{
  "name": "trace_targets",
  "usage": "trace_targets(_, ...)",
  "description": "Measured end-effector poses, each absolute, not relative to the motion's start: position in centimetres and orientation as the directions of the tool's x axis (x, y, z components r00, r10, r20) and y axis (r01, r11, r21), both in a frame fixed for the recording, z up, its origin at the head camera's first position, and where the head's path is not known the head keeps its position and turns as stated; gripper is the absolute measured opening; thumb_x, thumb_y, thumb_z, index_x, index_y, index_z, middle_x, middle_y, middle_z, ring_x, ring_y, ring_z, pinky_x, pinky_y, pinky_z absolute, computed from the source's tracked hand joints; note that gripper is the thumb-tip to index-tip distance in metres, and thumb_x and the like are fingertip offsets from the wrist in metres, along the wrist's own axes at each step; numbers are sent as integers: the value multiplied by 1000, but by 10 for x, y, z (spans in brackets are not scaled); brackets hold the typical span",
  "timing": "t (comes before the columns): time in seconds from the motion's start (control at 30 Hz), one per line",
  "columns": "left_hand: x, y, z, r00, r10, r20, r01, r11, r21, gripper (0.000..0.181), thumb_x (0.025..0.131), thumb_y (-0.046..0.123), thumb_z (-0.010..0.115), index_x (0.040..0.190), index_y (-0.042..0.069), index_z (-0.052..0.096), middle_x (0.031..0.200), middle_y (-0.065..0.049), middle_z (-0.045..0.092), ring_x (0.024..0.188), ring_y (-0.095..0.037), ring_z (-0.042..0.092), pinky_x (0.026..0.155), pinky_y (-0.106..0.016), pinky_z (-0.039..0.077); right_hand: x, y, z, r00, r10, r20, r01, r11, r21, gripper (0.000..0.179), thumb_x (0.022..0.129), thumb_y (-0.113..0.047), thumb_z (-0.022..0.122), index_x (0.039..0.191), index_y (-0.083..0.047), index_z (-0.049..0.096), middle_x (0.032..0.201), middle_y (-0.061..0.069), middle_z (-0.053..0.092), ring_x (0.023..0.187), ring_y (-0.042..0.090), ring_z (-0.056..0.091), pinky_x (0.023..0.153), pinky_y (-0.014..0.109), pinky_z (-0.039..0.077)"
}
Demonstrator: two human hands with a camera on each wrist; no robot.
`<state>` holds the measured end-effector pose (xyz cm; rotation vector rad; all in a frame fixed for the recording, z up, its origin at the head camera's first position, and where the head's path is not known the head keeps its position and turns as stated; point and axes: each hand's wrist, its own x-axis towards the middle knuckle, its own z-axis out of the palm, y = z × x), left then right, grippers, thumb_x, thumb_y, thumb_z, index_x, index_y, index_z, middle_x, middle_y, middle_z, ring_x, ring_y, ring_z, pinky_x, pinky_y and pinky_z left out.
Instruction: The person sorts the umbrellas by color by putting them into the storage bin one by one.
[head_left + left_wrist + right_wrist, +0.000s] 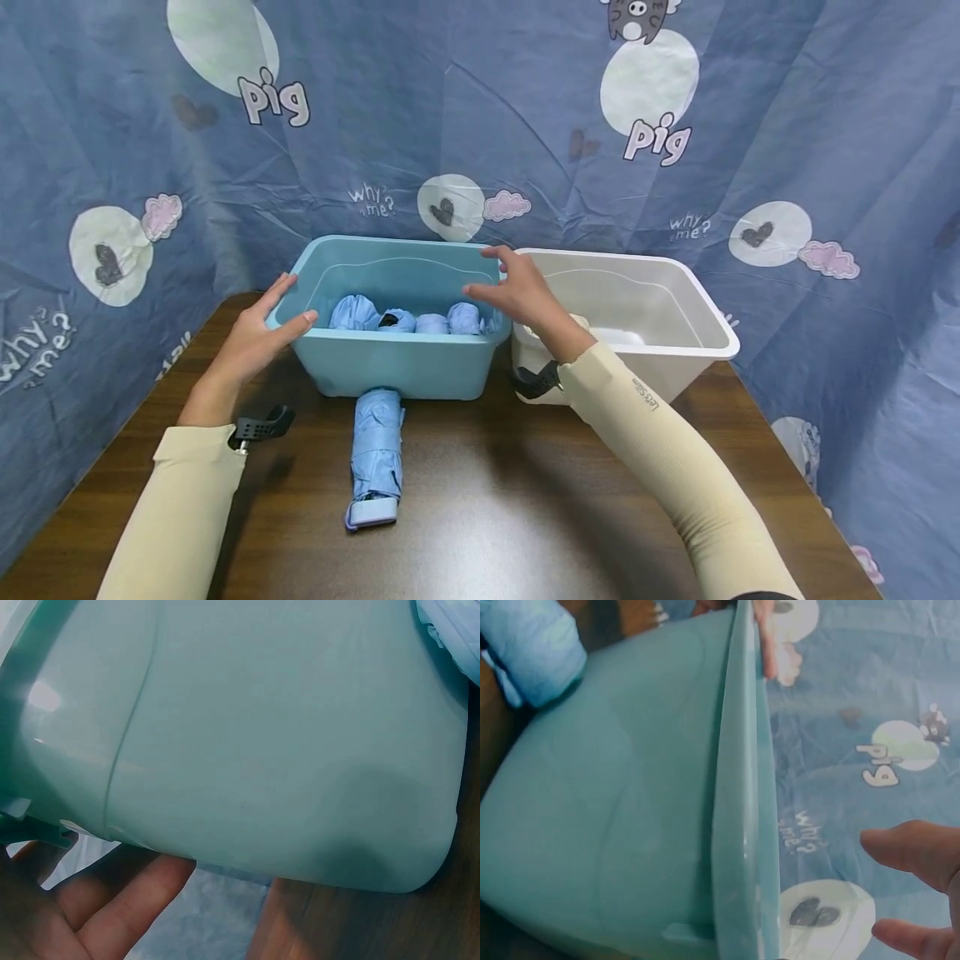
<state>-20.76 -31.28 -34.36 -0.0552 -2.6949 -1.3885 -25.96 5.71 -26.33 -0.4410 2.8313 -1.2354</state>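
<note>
A light blue plastic bin [401, 362] stands at the back of the table. Several rolled blue fabric bundles [354, 313] sit inside it along the near wall. At the bin's left end my left hand [255, 337] grips the rim, thumb over the top and fingers outside, under the edge. My right hand [528, 292] hovers over the right end, thumb and fingers spread and holding nothing; the right wrist view shows it apart from the rim. A folded blue umbrella [377, 450] with a pale handle lies in front of the bin, its far end close to the bin's base.
A white bin [637, 304] stands right beside the blue one, partly covered by my right forearm; something cream-coloured shows in it. Behind both hangs a blue patterned curtain [480, 108]. The brown wooden table [465, 517] extends toward me.
</note>
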Motion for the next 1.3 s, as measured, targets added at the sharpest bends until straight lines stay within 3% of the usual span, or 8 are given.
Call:
trace_targets(0.27,-207,-312,-344,-994,-26,102,68,582,810,84,91,51,59,156,29,11,162,5,0,144,-42,11,103,-71,22,-240,67,-275,-948,-286,136,-280,555,-783,63,85,-33,74,140,-18,49,131,15,52,117,30,56,93,45,50)
trace_targets(0.83,-209,-311,-344,-995,-26,95,63,569,820,84,92,48,60,156,28,11,162,4,0,144,-42,11,103,-71,22,-200,81,-292,-919,-290,265,-353,311,-883,53,85,-30,74,134,-20,55,127,7,56,115,28,58,90,44,51)
trace_targets(1.0,-208,-311,-344,-994,-17,104,77,560,825,83,92,47,60,156,28,11,162,4,0,144,-42,11,104,-69,21,-188,82,-299,-905,-287,314,-377,198,-905,48,86,-22,74,131,-15,57,127,6,57,113,24,58,97,44,47)
trace_targets(1.2,-208,-310,-343,-995,-26,97,66,558,827,84,91,48,60,156,27,11,162,4,0,144,-40,11,105,-68,22,-171,82,-307,-911,-297,284,-345,177,-922,45,87,-24,74,129,-23,59,123,3,58,112,24,60,92,44,49)
trace_targets(1.3,-207,-310,-341,-996,-30,89,57,560,827,85,90,51,61,156,28,11,161,7,0,145,-38,11,106,-68,21,-165,80,-314,-899,-325,294,-359,164,-919,46,87,-21,73,130,-20,58,124,8,59,112,27,60,91,44,49)
